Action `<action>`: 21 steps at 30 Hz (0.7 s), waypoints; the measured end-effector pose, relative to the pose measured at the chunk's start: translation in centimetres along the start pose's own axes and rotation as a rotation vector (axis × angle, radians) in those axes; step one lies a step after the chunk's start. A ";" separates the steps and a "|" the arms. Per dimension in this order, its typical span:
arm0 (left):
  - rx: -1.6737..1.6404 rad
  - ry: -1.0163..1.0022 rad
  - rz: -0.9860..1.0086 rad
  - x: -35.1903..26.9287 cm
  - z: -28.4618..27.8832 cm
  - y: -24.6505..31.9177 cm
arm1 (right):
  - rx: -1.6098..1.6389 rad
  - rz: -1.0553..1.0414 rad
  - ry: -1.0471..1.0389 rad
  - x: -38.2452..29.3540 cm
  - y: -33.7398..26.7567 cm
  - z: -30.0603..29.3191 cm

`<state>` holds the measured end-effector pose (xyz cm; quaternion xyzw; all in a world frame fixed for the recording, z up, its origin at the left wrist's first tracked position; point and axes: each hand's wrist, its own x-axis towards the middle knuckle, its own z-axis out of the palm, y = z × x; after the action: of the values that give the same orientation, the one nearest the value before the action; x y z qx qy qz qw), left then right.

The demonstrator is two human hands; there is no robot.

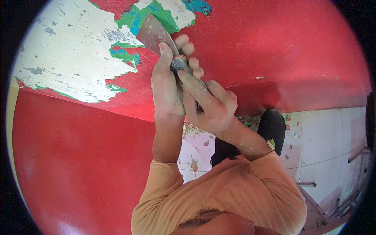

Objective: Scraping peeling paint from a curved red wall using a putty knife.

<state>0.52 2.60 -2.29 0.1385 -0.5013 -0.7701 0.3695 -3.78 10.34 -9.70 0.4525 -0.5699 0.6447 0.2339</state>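
A putty knife with a broad metal blade (155, 34) is held up before the red painted wall (264, 38). My left hand (165, 85) lies along its left side, the thumb pressed on the blade's base and the fingertips showing beyond the far edge. Lower down, my right hand (213, 101) wraps the worn handle (179, 63), index finger laid along it. The blade's tip overlaps a bared white patch (70, 50) with ragged green paint (170, 19) and blue paint (201, 6) along its border. Whether the blade touches the wall I cannot tell.
Another red wall face (82, 158) meets this one at a corner on the left. Paint flakes (194, 165) lie scattered over the pale tiled floor (320, 135). My dark-clad leg (271, 126) stands close to the wall. At lower right is a metal frame (314, 202), possibly a ladder.
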 end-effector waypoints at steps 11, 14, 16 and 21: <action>-0.427 -0.287 -0.026 1.7 0.9 2.6 | -0.036 -0.049 0.020 3.0 -2.1 -1.3; -0.499 -0.315 -0.074 0.8 1.0 2.3 | 0.015 -0.051 0.007 2.9 -2.1 -1.7; -0.423 -0.221 -0.070 -0.3 1.2 1.6 | 0.032 -0.058 0.031 2.8 -1.9 -1.5; -0.461 -0.289 -0.050 1.2 0.3 2.6 | 0.045 -0.083 0.021 3.4 -1.9 -0.7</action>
<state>0.65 1.37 0.26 -0.0482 -0.3569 -0.8845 0.2965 -4.09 10.71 -5.83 0.4742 -0.5333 0.6520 0.2562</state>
